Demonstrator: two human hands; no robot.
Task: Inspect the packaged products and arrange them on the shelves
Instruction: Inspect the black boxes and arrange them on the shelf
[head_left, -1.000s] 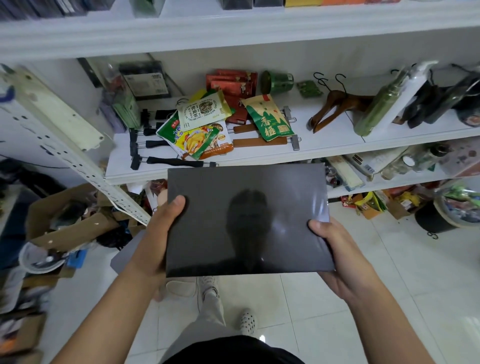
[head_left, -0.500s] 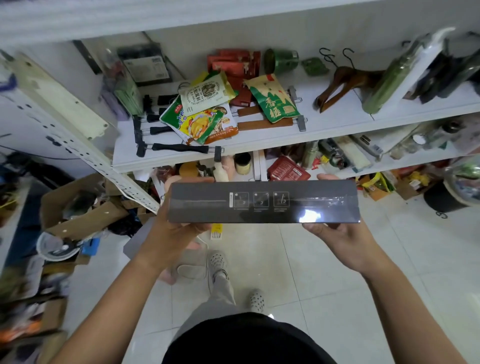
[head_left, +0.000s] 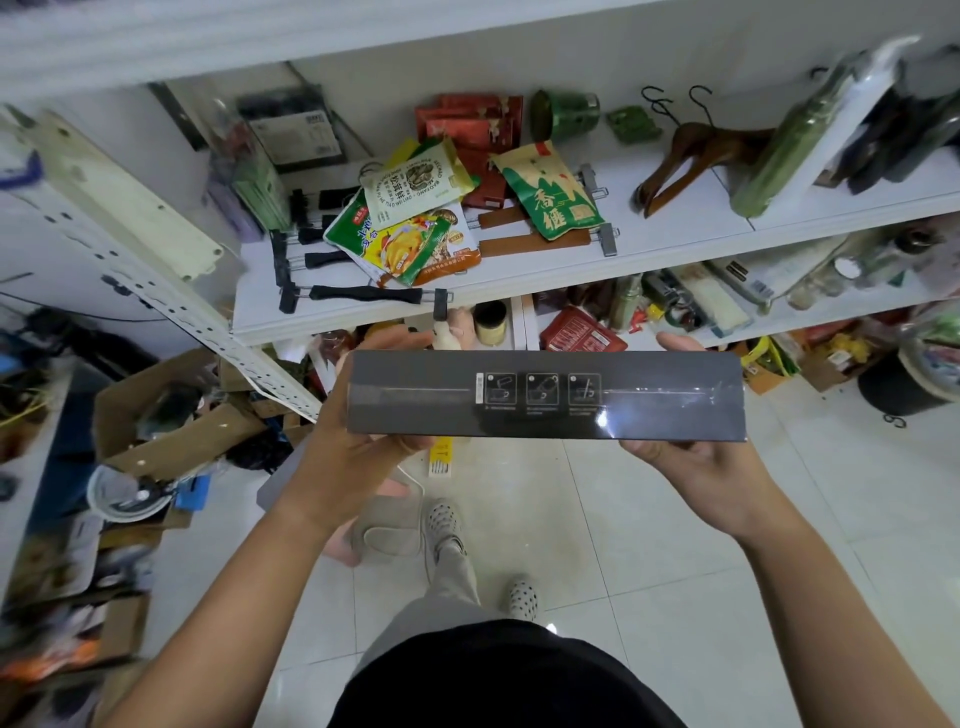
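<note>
We hold the dark box (head_left: 545, 395) level near the shelf (head_left: 675, 234) edge, left hand (head_left: 358, 452) and right hand (head_left: 691, 462) each gripping an end. Snack packets (head_left: 410, 244) crowd the shelf; a cardboard carton (head_left: 171, 431) of clutter sits left.

Dark grey box (head_left: 545, 395) with three small white-outlined pictograms, glossy wrap. Green-yellow snack pouches (head_left: 410, 223), red packets (head_left: 467, 119), brown hangers (head_left: 691, 156) on white shelf (head_left: 675, 234). Floor (head_left: 649, 519) pale tiles.
</note>
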